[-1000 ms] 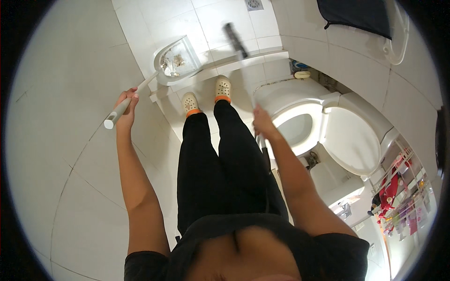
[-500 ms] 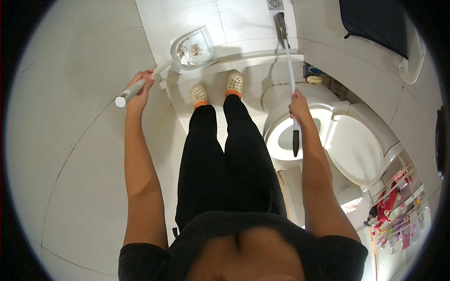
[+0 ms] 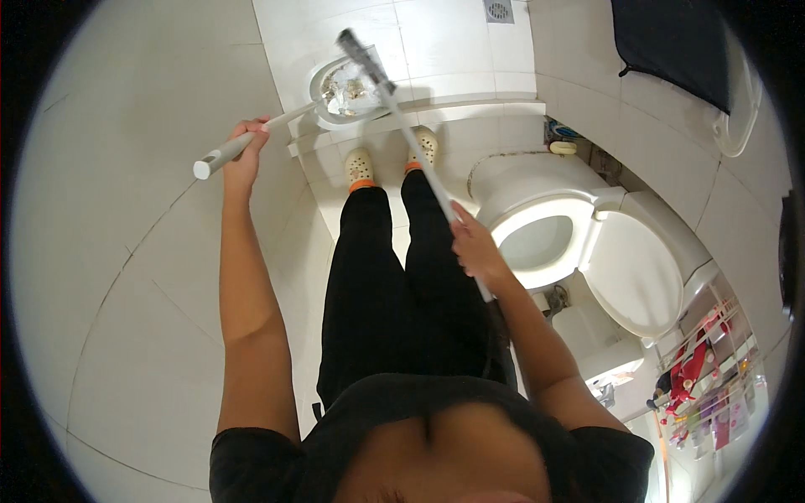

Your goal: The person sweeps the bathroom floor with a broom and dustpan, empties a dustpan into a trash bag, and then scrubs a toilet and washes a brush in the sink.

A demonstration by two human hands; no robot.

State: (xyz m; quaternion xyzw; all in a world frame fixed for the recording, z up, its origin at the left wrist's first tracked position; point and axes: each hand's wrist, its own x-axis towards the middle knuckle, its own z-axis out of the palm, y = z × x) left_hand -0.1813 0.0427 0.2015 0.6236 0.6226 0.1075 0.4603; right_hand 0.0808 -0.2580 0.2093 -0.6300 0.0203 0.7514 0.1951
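Note:
My left hand (image 3: 245, 152) is wrapped round the pale grey handle of a dustpan (image 3: 323, 88). Its pan lies past the low step at the far side, with light and brown debris (image 3: 344, 88) in it. My right hand (image 3: 472, 243) grips the white pole of a broom (image 3: 423, 163), which slants up and left across my right leg. The broom's dark, narrow head (image 3: 365, 60) hangs over the right part of the pan and hides some of it. Whether the bristles touch the pan, I cannot tell.
A low raised step (image 3: 470, 111) crosses the floor just ahead of my cream clogs (image 3: 360, 166). To the right stands a toilet (image 3: 537, 243) with its lid up. A floor drain (image 3: 498, 10) is at the far end. A wire rack (image 3: 713, 360) holds colourful items.
The broom has swung left, its head going from near the drain to over the dustpan. My right hand has moved left and nearer to me; the dustpan handle has shifted slightly.

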